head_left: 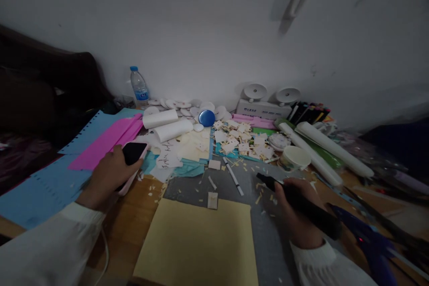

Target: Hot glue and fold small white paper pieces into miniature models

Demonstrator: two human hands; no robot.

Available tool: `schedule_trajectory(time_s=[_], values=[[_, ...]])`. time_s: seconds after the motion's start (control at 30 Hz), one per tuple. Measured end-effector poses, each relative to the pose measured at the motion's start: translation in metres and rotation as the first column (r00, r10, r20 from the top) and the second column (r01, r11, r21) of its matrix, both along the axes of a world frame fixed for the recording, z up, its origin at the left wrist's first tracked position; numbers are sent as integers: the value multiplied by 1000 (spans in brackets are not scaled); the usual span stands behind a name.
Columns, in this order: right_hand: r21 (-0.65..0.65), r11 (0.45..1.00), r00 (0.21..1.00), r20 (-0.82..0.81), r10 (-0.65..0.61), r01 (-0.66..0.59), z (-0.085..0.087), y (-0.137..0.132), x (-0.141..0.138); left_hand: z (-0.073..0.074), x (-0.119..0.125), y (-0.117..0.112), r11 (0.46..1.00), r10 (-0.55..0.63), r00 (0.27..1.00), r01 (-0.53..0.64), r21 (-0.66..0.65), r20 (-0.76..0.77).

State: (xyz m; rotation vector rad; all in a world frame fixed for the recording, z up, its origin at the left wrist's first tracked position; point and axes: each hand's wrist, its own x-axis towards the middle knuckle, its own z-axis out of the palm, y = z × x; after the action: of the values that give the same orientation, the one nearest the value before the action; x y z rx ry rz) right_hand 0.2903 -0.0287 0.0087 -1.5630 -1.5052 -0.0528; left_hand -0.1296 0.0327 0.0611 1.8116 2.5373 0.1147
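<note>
My left hand is closed around a phone in a pink case, its dark screen facing up, at the left of the desk. My right hand grips a long black tool like a pen, its tip pointing toward the centre. Between the hands lies a pale yellow sheet on a grey cutting mat. A small cream square rests at the yellow sheet's top edge. A white marker lies on the mat.
Blue and pink paper sheets lie at left. Against the wall stand a water bottle, white discs, a blue round badge and a white device. Paper rolls, a paper cup, scraps and pens crowd the right.
</note>
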Motion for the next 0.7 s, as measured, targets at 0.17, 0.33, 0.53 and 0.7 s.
schedule_trajectory(time_s=[0.17, 0.33, 0.53, 0.7], values=[[-1, 997, 997, 11, 82, -82, 4, -2, 3, 5, 9, 0, 999, 51, 999, -51, 6, -15], [-13, 994, 992, -60, 110, -111, 5, 1, 0, 2, 10, 0, 998, 55, 998, -55, 25, -20], [-6, 996, 986, -141, 89, -90, 1, 2, 0, -4, 7, 0, 997, 46, 999, -44, 69, -25], [-88, 993, 963, -265, 48, -74, 5, 0, -6, -1, 7, 1, 998, 46, 999, -47, 49, 7]])
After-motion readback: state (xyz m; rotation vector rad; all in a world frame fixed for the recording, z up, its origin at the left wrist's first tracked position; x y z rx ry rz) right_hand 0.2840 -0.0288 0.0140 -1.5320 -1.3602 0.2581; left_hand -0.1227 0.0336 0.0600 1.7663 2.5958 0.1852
